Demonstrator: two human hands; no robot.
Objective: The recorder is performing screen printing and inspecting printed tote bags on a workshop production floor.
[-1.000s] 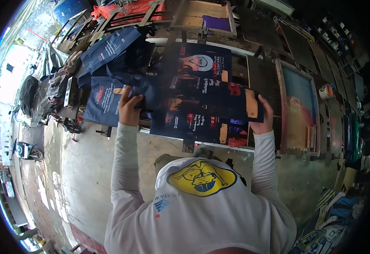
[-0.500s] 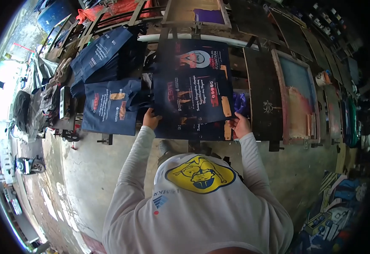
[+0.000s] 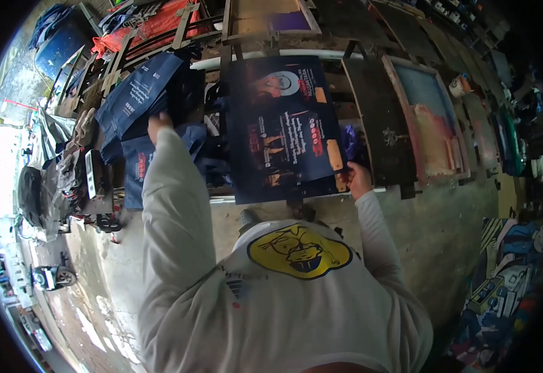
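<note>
My left hand [image 3: 158, 126] reaches to the fanned pile of navy printed fabric bags [image 3: 132, 93]; its fingers touch the pile's lower edge and are partly hidden. Another navy bag [image 3: 132, 183] lies below, partly behind my left forearm. My right hand [image 3: 355, 176] has its fingers closed at the lower right corner of a dark printed panel [image 3: 296, 137], which lies over another navy printed piece [image 3: 258, 84] on the rack in front of me, with tan patches along the right side.
A dark board [image 3: 380, 124] and a stained screen frame [image 3: 456, 168] stand right of the panels. Another frame [image 3: 240, 28] and red sheeting [image 3: 141, 37] lie beyond. Left are a blue tank [image 3: 57, 53], piled cloths and a parked motorbike [image 3: 51, 276]. A concrete floor [image 3: 110, 261] shows below.
The printed panel now lies squarer over the piece beneath. My left hand has let go of it and moved up and left to the bag pile. My right hand stays at its corner.
</note>
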